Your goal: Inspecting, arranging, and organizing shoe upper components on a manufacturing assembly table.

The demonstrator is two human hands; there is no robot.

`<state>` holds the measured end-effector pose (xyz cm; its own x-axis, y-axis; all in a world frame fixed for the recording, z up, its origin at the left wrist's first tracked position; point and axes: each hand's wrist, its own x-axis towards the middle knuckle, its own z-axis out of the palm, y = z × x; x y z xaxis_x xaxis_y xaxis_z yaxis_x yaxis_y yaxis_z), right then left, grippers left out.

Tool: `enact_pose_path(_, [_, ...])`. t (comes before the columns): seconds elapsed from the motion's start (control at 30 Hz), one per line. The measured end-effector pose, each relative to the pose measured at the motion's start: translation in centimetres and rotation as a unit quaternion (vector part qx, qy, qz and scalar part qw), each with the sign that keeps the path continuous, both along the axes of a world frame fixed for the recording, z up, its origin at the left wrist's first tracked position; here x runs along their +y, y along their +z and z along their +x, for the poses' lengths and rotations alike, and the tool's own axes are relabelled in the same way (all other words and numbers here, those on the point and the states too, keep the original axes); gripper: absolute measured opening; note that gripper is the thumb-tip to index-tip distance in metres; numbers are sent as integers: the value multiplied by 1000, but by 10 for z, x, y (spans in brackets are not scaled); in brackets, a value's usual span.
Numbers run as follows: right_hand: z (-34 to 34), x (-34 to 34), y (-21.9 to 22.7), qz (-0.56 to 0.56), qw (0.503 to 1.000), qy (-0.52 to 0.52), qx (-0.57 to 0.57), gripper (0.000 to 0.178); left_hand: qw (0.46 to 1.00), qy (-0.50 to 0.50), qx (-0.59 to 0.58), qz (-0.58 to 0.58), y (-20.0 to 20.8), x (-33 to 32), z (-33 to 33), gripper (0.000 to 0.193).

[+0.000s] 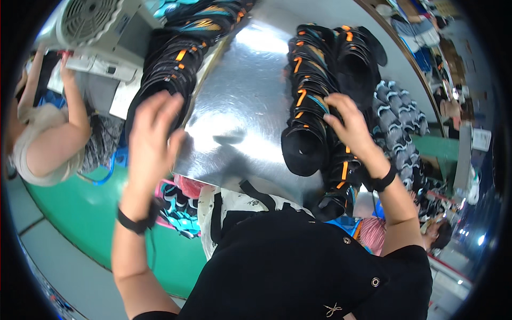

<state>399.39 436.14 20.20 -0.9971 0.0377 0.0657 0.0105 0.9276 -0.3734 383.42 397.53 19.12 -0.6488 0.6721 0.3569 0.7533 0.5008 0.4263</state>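
Two rows of nested black shoe uppers with orange and teal trim lie on a shiny metal tabletop (229, 101). At the near end of the left row of shoe uppers (165, 69), my left hand (156, 128) is slightly blurred, thumb apart from the stretched fingers, holding nothing I can see. Across the table, my right hand (352, 125) rests against the right side of another row of shoe uppers (306, 96). Its thumb and fingers are apart at the row's edge. The nearest upper of that row shows its dark rounded end.
More black uppers (354, 58) lie beyond my right hand, with grey-and-white ones (400, 122) farther right. A machine with a round vent (90, 21) stands at the far left. Another person (53, 128) works there. Teal pieces (181, 213) sit below the table's front edge.
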Motion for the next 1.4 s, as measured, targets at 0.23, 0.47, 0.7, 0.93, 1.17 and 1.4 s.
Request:
enact_pose_path(0.23, [71,-49,-68,101,965,-223,-99,42,923,-124,-355,82,-146,125,107,54])
enact_pose_path(0.47, [113,-57,-100,23,961,-270,54,23,944,-94,-316,-20,-165,217,134,28])
enact_pose_path(0.7, [140,-88,-99,-201,908,-323,174,31,972,-220,-20,-83,-60,129,129,23])
enact_pose_path(0.93, [89,-113,-64,-651,703,-279,68,17,965,-252,17,68,-22,102,132,26])
enact_pose_path(1.17, [68,-132,-35,-580,792,-159,101,13,821,-176,-493,228,-22,71,120,44])
enact_pose_path(1.4, [27,-171,-36,-628,774,-56,-50,10,776,-53,-532,334,-48,42,112,12])
